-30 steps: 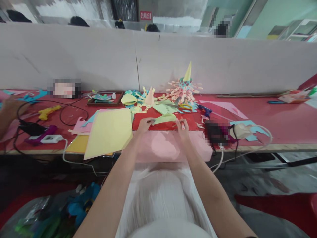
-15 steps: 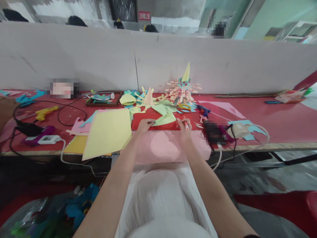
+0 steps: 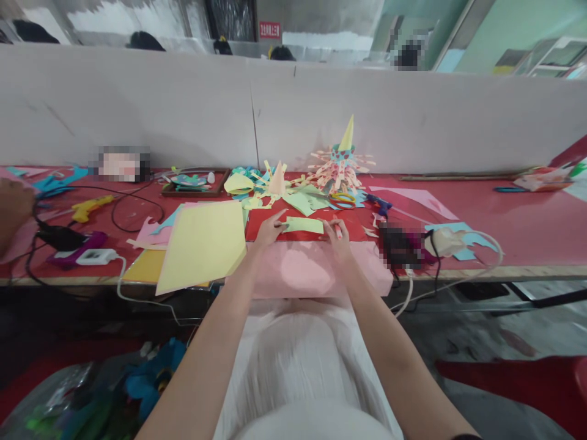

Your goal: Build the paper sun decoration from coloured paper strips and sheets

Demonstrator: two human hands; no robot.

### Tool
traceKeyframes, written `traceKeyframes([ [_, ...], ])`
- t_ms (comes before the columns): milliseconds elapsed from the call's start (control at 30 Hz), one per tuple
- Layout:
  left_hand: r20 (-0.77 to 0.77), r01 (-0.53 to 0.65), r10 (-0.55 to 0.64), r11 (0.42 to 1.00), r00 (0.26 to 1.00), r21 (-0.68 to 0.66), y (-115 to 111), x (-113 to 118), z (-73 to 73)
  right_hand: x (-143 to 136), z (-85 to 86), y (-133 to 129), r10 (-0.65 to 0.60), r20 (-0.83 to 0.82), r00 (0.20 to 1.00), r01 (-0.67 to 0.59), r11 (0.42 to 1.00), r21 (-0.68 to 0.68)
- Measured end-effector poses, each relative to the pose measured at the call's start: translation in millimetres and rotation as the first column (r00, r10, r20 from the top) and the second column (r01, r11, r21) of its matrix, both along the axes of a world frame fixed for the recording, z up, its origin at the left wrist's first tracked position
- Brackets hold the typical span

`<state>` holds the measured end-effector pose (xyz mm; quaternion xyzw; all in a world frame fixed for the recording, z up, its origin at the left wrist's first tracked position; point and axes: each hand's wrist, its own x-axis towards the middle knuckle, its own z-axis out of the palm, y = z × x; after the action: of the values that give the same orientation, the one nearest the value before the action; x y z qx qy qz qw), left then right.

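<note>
A light green paper strip [image 3: 304, 225] is stretched between my two hands, above a red sheet [image 3: 353, 227]. My left hand [image 3: 271, 230] pinches its left end. At the other end, my right hand [image 3: 337, 233] grips the strip and also holds a slim pinkish-red pen-like stick [image 3: 339, 231]. Pink paper [image 3: 298, 266] lies under my wrists at the table's front edge. Just beyond the strip are green paper pieces [image 3: 308, 200], a peach paper cone [image 3: 277, 179] and yellow-handled scissors [image 3: 342, 200].
A large pale yellow sheet [image 3: 202, 244] lies left of my arms. Glue guns, one yellow [image 3: 90, 208] and one blue [image 3: 380, 203], rest either side. Power strips with cords [image 3: 96, 256] flank the work area. A decorated paper cone [image 3: 347, 137] stands behind. Another person's hand [image 3: 16, 214] shows far left.
The green strip has gone from curved and twisted to nearly flat between my hands. Another person's hand has come into view at the far left.
</note>
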<state>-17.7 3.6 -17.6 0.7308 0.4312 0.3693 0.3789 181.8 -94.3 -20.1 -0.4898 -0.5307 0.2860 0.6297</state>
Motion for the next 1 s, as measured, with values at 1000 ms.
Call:
traceKeyframes([
  [1000,0.167,0.05,-0.043,0.998,0.985,-0.035,5,1,-1.2,-17,2.4,0,0.301,-0.015,0.953,-0.302,0.95,-0.08],
])
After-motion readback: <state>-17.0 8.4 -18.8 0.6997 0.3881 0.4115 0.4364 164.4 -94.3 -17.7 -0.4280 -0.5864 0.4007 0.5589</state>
